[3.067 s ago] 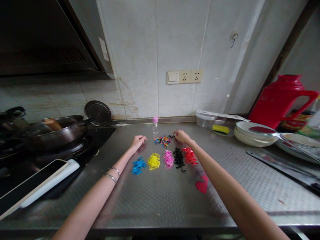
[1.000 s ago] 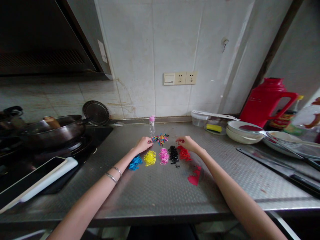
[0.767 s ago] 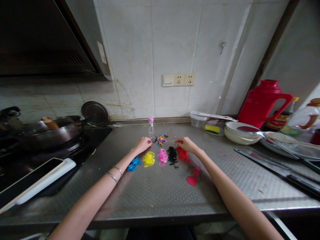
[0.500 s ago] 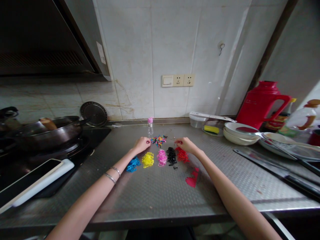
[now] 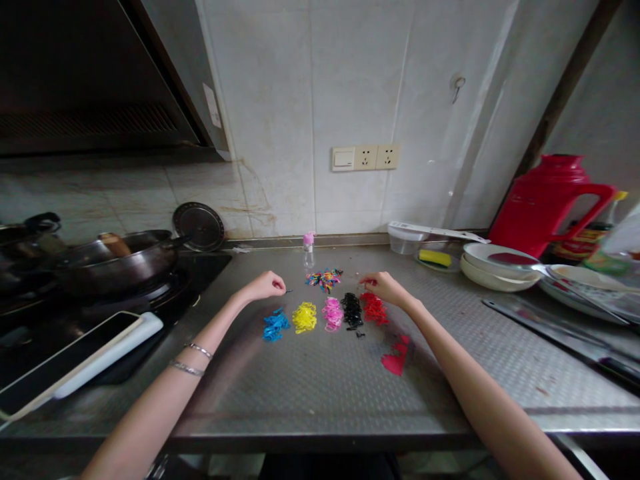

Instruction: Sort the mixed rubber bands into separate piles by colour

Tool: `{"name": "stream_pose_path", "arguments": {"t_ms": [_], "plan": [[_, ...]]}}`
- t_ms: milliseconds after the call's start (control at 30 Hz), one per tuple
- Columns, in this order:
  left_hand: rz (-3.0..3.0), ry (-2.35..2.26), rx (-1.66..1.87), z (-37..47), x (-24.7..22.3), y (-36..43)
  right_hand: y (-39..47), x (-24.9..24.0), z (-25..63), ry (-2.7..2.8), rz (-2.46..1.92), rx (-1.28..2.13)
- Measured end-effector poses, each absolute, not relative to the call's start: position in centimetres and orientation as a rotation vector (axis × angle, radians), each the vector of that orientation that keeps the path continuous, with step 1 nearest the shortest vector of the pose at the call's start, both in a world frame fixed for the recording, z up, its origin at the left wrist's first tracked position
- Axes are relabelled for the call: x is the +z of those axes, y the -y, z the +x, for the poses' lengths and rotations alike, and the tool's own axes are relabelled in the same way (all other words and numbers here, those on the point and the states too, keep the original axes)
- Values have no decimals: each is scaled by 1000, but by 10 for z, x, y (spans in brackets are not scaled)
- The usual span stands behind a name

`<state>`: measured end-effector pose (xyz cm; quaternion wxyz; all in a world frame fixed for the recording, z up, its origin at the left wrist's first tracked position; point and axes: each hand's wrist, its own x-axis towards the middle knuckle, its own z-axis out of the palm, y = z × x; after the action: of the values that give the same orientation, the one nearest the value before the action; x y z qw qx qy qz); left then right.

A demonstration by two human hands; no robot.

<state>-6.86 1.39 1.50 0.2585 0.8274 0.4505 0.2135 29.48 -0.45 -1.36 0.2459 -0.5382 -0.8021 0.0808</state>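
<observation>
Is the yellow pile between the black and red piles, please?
No, the yellow pile sits between the blue pile and the pink pile.

A person's bare left hand (image 5: 270, 285), at the edge of a small heap of mixed, multicoloured pieces (image 5: 324, 281) half a second earlier, had swung away to the left, a tiny dark piece (image 5: 289, 291) at its fingertips. The move uncovered the whole pile of small bright-blue loops (image 5: 276, 325). The bare right hand (image 5: 383, 288), beside the mixed heap three seconds before, had shifted to the far edge of the pile of small red loops (image 5: 375, 310).
</observation>
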Motion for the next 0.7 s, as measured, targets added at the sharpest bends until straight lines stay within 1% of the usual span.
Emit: {"name": "stream_pose_path", "arguments": {"t_ms": [200, 433, 567, 700], "plan": [[2176, -1194, 393, -86, 30, 6, 4, -13, 296, 2188, -1481, 199], [2104, -1174, 229, -97, 27, 14, 1, -14, 300, 2177, -1485, 182], [2073, -1161, 315, -100, 23, 8, -1, -17, 303, 2176, -1500, 157], [2059, -1260, 595, -102, 10, -9, -2, -18, 304, 2181, -1495, 134]]}}
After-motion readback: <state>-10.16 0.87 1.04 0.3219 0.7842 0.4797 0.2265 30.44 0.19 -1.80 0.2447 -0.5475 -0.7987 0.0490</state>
